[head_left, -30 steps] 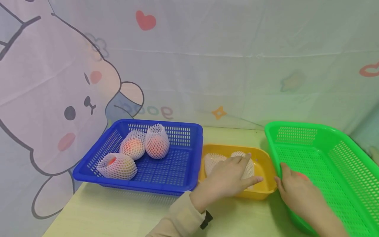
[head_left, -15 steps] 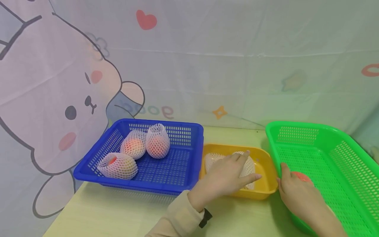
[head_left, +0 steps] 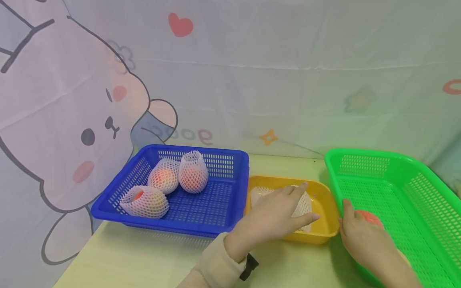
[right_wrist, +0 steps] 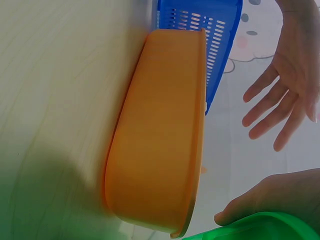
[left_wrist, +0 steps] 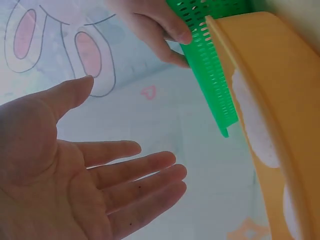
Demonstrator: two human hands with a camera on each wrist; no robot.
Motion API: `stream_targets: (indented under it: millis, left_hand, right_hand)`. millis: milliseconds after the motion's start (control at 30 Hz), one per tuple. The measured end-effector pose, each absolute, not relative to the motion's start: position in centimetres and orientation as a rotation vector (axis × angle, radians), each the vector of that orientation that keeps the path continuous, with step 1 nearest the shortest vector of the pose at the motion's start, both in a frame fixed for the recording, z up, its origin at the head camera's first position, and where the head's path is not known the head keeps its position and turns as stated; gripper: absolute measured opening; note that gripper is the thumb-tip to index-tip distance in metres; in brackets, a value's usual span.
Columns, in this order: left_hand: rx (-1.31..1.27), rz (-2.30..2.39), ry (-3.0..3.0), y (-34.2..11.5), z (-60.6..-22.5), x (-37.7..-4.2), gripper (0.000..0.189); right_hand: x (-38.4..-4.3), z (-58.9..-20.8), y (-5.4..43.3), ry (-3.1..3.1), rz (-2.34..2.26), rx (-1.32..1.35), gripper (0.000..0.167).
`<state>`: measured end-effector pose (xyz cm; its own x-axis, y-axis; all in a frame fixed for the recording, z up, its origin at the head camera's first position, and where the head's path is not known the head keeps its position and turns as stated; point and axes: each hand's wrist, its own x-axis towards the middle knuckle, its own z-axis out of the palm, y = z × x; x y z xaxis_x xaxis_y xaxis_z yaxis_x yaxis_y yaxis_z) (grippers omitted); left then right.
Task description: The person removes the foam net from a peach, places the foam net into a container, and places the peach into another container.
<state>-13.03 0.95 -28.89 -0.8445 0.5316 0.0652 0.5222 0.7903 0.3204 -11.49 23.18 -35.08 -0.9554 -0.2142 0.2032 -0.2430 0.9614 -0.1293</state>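
Observation:
My left hand (head_left: 271, 216) hovers over the yellow tray (head_left: 323, 214), fingers extended and apart. The left wrist view shows its bare palm (left_wrist: 65, 185) holding nothing. White foam fruit nets (head_left: 304, 208) lie in the tray, partly covered by this hand. My right hand (head_left: 365, 238) grips the near left rim of the green basket (head_left: 333, 170), thumb outside and fingers over the edge. Beside those fingers, inside the basket, shows a red rounded thing (head_left: 371, 218), partly hidden. A yellowish edge (head_left: 403, 257) peeks out behind the right wrist.
At left a blue basket (head_left: 212, 229) holds three red-and-yellow fruits (head_left: 145, 202) in white foam nets. The yellow tray stands between the two baskets on a pale wooden table (head_left: 144, 256). A printed curtain (head_left: 252, 80) hangs behind.
Both hands keep nearly the same places. The whole head view has shifted slightly, and a bit more of the red thing shows beside the right hand than a second ago.

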Motion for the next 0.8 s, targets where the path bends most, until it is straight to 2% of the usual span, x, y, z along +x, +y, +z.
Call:
stream_targets:
  millis: [800]
  left_hand:
    - [0.847, 0.498, 3.014, -0.9, -26.3, -11.8, 0.070]
  right_hand:
    - [-11.3, -35.3, 23.0, -2.870, 0.206, 0.337, 0.052]
